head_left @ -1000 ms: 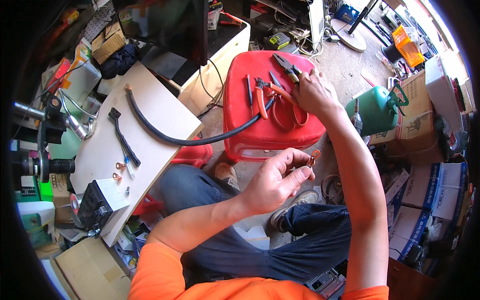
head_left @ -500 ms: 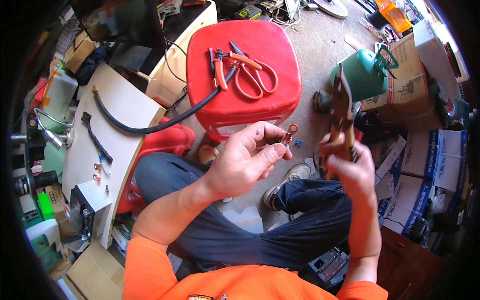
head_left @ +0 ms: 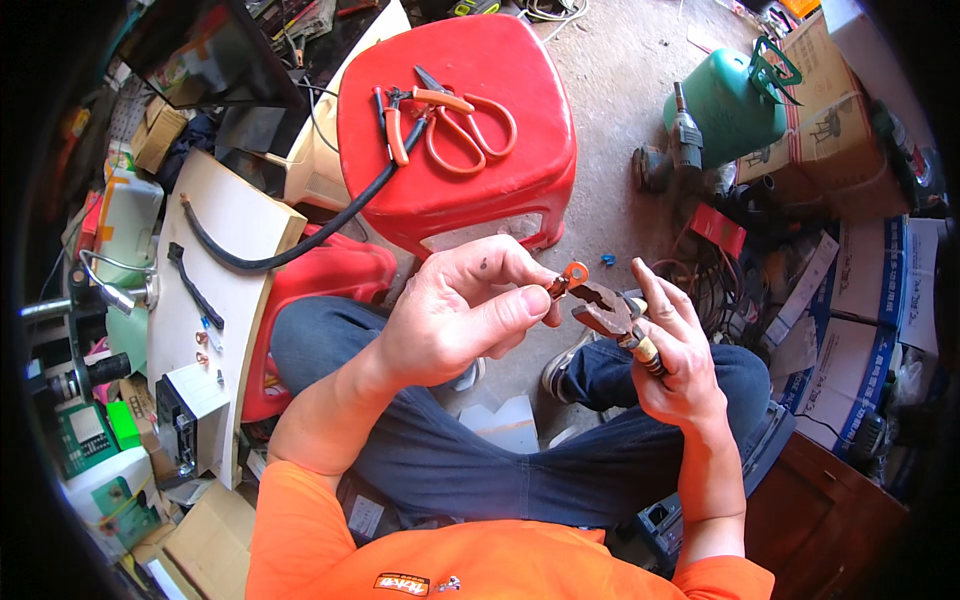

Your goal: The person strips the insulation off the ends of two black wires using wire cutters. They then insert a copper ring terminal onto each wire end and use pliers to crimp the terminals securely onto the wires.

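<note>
My left hand [head_left: 465,315] pinches a small copper ring lug [head_left: 574,275] between thumb and fingers, ring end upward. My right hand [head_left: 675,355] grips combination pliers [head_left: 615,318] with worn yellowish grips; their jaws are spread right beside the lug, and whether they touch it I cannot tell. Beyond my hands, a red plastic stool [head_left: 530,100] holds orange-handled cutters [head_left: 396,137] and orange-handled scissors [head_left: 455,147]. A thick black cable [head_left: 261,263] runs from the stool onto a pale board [head_left: 258,345], where small lugs [head_left: 202,340] and a black cable piece [head_left: 195,290] lie.
A second red stool [head_left: 310,270] sits under the board. A green tank [head_left: 725,110] and power tool [head_left: 686,140] stand at right, with cardboard boxes [head_left: 810,150] and blue-white boxes [head_left: 850,330]. A monitor [head_left: 200,55] and clutter crowd the left. My crossed legs [head_left: 480,460] are below my hands.
My right hand lifted the pliers off the stool, swung them down and turned their jaws toward the lug in my left hand. The view has shifted too.
</note>
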The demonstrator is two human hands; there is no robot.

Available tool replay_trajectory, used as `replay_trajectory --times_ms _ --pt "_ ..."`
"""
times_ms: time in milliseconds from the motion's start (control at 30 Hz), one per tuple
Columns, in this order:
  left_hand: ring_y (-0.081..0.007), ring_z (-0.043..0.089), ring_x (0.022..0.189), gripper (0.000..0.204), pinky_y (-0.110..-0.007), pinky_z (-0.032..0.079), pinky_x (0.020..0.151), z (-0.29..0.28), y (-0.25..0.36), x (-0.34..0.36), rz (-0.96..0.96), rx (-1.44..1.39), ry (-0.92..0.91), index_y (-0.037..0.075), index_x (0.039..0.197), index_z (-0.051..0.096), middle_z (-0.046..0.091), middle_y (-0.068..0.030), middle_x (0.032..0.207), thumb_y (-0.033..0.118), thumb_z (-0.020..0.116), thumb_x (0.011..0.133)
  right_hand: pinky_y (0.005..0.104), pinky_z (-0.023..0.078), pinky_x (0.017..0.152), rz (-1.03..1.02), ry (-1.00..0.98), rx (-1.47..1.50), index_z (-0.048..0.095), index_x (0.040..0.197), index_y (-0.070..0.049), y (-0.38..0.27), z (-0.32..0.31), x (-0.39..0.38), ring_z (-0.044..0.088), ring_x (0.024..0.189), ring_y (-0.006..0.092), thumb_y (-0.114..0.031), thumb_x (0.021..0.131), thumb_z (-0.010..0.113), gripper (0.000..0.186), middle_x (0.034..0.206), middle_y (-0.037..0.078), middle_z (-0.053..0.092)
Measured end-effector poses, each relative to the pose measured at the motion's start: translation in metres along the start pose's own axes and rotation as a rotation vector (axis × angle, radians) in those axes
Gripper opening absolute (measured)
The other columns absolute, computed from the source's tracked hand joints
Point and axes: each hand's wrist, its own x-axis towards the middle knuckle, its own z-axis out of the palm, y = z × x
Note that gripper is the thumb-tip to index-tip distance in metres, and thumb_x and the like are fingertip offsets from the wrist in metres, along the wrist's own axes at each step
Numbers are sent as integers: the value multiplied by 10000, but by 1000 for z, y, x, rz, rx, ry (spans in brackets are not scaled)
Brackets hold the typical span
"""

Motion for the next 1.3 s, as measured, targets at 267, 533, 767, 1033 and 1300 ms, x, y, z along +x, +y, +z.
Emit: replay_trajectory --times_ms 267,533,767,1033,1300 --pt "-79 504 586 108 -206 370 497 -5 7 -2 -121 4 -47 24 1019 567 664 -141 893 96 597 944 453 412 1011 -9 -1 -25 666 1042 -6 -5 3 2 522 1205 425 39 647 646 398 1390 285 486" --pt "-60 471 566 90 -207 360 491 -2 8 -3 -145 90 -25 12 973 552 650 -125 883 76 603 937 441 448 956 -24 -55 28 651 1029 8 -6 1 4 559 1112 410 43 650 667 381 1324 268 514" --pt "-49 471 588 186 -196 362 499 4 12 -3 -83 10 -40 0 1075 534 634 -114 933 88 623 937 409 479 896 -6 -47 233 647 1025 9 -4 7 2 572 1025 379 93 659 648 376 1159 230 551" --pt "-39 478 617 280 -192 375 510 0 11 -3 -54 64 -45 2 1195 534 643 -97 982 42 622 932 404 478 895 46 -109 266 656 1007 9 -11 7 2 567 1009 393 95 677 620 343 1143 249 529" --pt "-84 632 822 220 -190 476 616 -2 13 -2 -65 106 -77 -4 1118 575 675 -116 1099 -16 637 907 401 508 797 51 -109 248 640 962 22 -10 14 0 585 919 405 64 681 636 284 1068 263 545"
